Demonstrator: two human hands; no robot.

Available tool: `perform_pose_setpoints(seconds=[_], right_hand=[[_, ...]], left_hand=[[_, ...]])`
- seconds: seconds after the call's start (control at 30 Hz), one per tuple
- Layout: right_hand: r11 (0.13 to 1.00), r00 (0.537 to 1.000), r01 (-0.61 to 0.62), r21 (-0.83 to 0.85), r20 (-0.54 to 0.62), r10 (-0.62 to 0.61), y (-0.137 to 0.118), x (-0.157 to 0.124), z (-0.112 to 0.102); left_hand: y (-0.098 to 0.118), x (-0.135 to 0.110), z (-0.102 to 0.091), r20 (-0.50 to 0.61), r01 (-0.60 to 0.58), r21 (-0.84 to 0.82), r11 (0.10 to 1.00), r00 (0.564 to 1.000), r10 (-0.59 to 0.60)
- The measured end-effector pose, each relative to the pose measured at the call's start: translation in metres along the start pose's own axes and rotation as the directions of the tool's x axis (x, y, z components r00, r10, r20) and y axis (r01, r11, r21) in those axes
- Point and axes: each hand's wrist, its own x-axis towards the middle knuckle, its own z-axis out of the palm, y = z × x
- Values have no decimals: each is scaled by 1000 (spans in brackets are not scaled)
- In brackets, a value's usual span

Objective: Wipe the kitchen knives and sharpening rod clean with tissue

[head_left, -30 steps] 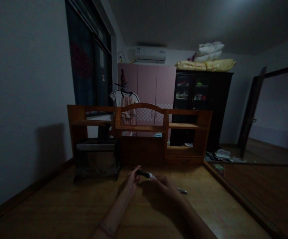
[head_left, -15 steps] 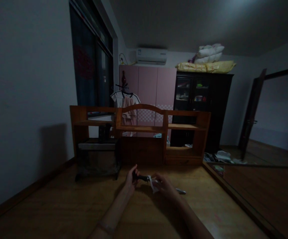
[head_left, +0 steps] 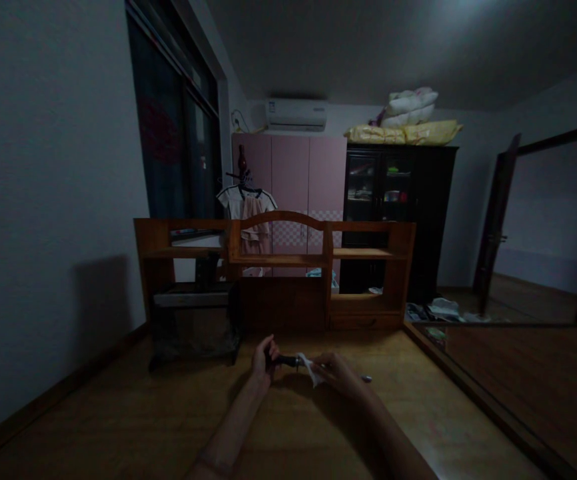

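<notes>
My left hand is closed around the black handle of a long tool held level above the wooden tabletop. Past the handle there is a small metal collar, and the silver tip shows beyond my other hand. Whether it is a rod or a blade I cannot make out. My right hand is closed over the metal part, with a white cloth or tissue in its fingers, its loose end hanging toward the handle. The stretch of metal under the right hand is hidden.
A wooden shelf unit stands along the desk's back edge. A dark box-like case sits at the back left. The wooden tabletop has a raised rim at the right. A wall closes the left side.
My right hand has slid a little right along the tool with the white cloth, so less of the tip shows. The left hand keeps its hold. The view has shifted slightly.
</notes>
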Motion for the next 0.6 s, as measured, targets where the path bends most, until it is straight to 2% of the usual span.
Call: perform_pose_setpoints(seconds=[0.13,0.27,0.33,0.47,0.6], right_hand=[[991,996,84,-104,15,-83,-9,0,10],[990,992,119,-72,42,-116,-5,3,9],[995,995,81,-61,64,-77,3,5,1],[992,987,-74,-103,133,88,24,7,-18],[938,982,-178,-299,3,187,31,4,-17]], left_hand=[[-1,1,-4,-11,-18,-13,1000,1000,18],[-1,0,-3,-17,-35,-3,999,999,35],[0,0,-3,-22,-30,-4,1000,999,30],[0,-1,-3,-15,-12,-5,1000,1000,12],[-1,1,-4,31,-2,-6,1000,1000,2]])
